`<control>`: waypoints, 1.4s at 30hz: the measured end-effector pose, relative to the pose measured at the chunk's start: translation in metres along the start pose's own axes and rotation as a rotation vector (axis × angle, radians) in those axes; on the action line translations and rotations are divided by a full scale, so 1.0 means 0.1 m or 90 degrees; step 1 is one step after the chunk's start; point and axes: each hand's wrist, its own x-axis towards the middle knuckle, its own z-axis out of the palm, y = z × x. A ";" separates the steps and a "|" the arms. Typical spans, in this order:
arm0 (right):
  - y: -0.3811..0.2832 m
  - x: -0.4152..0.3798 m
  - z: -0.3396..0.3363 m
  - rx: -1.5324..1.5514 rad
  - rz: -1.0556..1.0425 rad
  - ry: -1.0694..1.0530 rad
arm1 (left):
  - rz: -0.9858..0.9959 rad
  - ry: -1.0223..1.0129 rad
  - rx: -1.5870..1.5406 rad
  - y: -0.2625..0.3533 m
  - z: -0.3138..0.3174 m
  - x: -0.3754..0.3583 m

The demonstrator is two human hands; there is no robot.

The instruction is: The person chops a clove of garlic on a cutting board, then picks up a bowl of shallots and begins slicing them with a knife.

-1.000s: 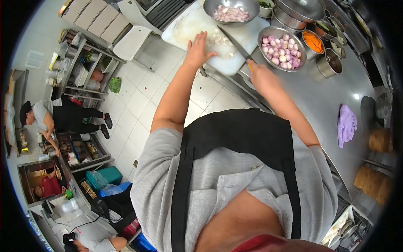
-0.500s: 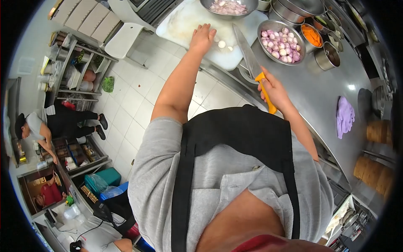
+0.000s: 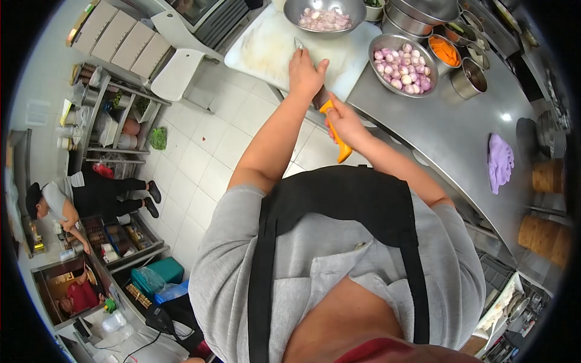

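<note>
My right hand is closed round the yellow handle of a large kitchen knife. Its blade lies across the near part of a white cutting board, the tip showing just past my left fingers. Stretched out flat, my left hand rests on top of the blade and covers most of it. What lies under the blade is hidden. Beyond the hand, a metal bowl of sliced shallots stands at the board's far edge. A second metal bowl with peeled whole shallots sits right of the board.
Carrot pieces fill a small pot behind the shallots, among stacked metal pots. A purple cloth lies on the steel counter. A white chair stands left of the board. Another person works far left.
My right hand has brought the knife left onto the board. My left hand has shifted right and nearer, onto the blade. The white shallot pieces seen before are now covered.
</note>
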 end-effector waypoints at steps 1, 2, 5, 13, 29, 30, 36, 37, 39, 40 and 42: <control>0.00 0.02 0.02 -0.001 -0.007 0.003 | 0.006 0.004 -0.001 -0.02 0.01 0.01; 0.00 0.05 0.04 0.014 -0.010 -0.016 | -0.014 0.032 -0.042 -0.05 0.02 0.02; -0.05 0.08 0.04 0.031 -0.016 -0.051 | -0.030 0.094 -0.092 -0.12 0.03 0.05; -0.67 -0.09 -0.19 -0.016 -0.101 -0.135 | -0.003 0.270 -0.174 0.19 -0.40 0.39; -1.02 -1.52 -1.87 -0.014 -0.239 0.141 | 0.226 0.287 0.010 0.87 0.25 2.08; -1.02 -1.59 -1.93 -0.011 -0.273 0.174 | 0.162 0.243 -0.077 0.91 0.27 2.07; -0.97 -1.75 -2.17 0.013 -0.381 0.259 | 0.262 0.309 0.398 1.37 0.14 1.73; -0.95 -1.75 -2.20 0.043 -0.403 0.258 | 0.275 0.245 0.253 1.55 0.12 1.64; -0.93 -1.75 -2.23 0.069 -0.411 0.272 | 0.302 0.125 0.044 1.71 0.25 1.47; -0.92 -1.75 -2.25 0.092 -0.422 0.283 | 0.290 -0.033 -0.031 1.82 0.28 1.28; -0.93 -1.76 -2.26 0.097 -0.432 0.289 | 0.334 -0.309 -0.018 1.84 0.49 0.98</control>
